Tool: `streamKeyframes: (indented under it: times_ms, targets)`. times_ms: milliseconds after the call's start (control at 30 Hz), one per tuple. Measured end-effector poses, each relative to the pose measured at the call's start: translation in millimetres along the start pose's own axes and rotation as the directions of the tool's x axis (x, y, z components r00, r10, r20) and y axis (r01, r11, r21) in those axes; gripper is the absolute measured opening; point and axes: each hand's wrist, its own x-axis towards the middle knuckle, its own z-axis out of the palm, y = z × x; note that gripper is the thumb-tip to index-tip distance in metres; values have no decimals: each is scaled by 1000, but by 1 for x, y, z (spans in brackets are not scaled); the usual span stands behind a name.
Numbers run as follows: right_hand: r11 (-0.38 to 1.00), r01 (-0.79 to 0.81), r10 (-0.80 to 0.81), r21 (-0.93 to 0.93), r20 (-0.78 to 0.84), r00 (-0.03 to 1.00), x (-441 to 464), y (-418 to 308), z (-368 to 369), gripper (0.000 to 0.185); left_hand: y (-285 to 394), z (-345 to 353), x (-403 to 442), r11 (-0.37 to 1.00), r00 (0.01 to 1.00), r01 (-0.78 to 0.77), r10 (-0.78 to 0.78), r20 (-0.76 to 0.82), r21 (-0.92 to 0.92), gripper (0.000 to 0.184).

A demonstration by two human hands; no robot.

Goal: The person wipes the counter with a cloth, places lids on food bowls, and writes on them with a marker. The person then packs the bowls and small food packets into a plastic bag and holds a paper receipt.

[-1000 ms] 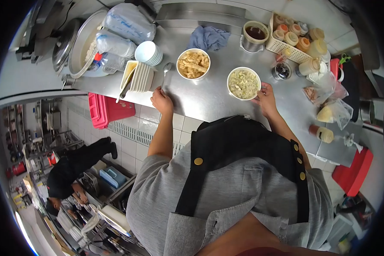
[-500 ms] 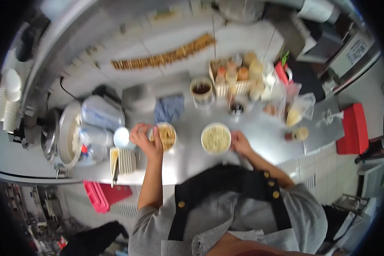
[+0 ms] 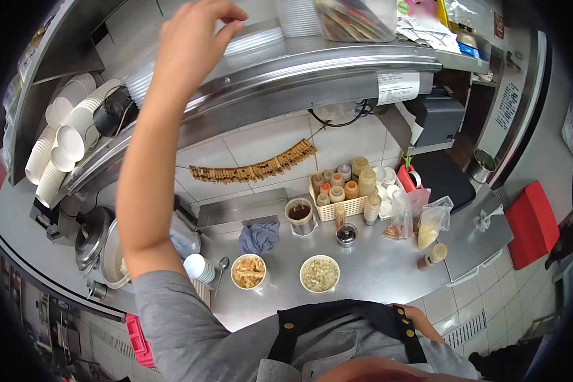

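Observation:
My left hand is raised to the upper shelf, its fingers bent and thumb apart, with nothing seen in it. Just beside it on the shelf lie stacked clear plastic lids, with another stack of lids further right. On the steel counter below stand a white paper bowl of golden-brown pieces of food and a second bowl of pale chopped food. Only part of my right forearm shows at the lower right; the right hand itself is out of sight.
The metal shelf edge runs across above the counter. A basket of sauce bottles, a container of dark liquid, a blue cloth, a spoon and stacked cups stand or lie around the bowls.
My left hand has risen from beside the left bowl to the shelf. My right hand has left the side of the right bowl and gone out of view. The camera has tilted up.

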Motion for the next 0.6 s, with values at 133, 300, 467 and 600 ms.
streamKeyframes:
  times_ms: [133,300,467,600]
  targets:
    - [974,-180,142,-137,-250,958,-13,66,-26,42,-39,73,52,977,921,114,-171,350,179,30]
    - [968,69,59,242,-488,871,-21,92,-34,39,-45,100,73,969,820,104,-211,533,223,29]
    - [987,74,16,142,-545,838,-36,53,-27,34,-72,113,72,982,779,150,-190,597,116,32]
    - [990,101,-35,94,-533,845,-37,20,-31,36,-116,124,69,876,844,448,-349,408,-179,37]
